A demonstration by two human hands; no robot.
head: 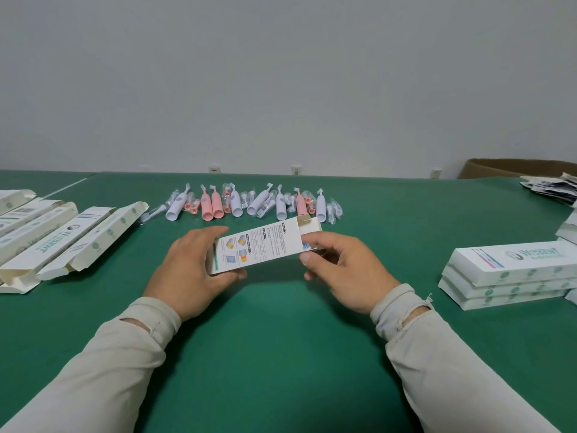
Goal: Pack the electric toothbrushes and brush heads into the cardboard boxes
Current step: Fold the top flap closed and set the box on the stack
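Left hand (190, 270): gripping the box (262, 245) at its left end, frame center.
Right hand (340, 270): pinching its right end.

Both arms come in from the bottom corners in light long sleeves, wrists angled toward each other. Left hand (190, 270) is curled around the near end of a box (262, 245), thumb underneath. Right hand (340, 270) pinches the far end, thumb on the front face, fingers wrapped behind.
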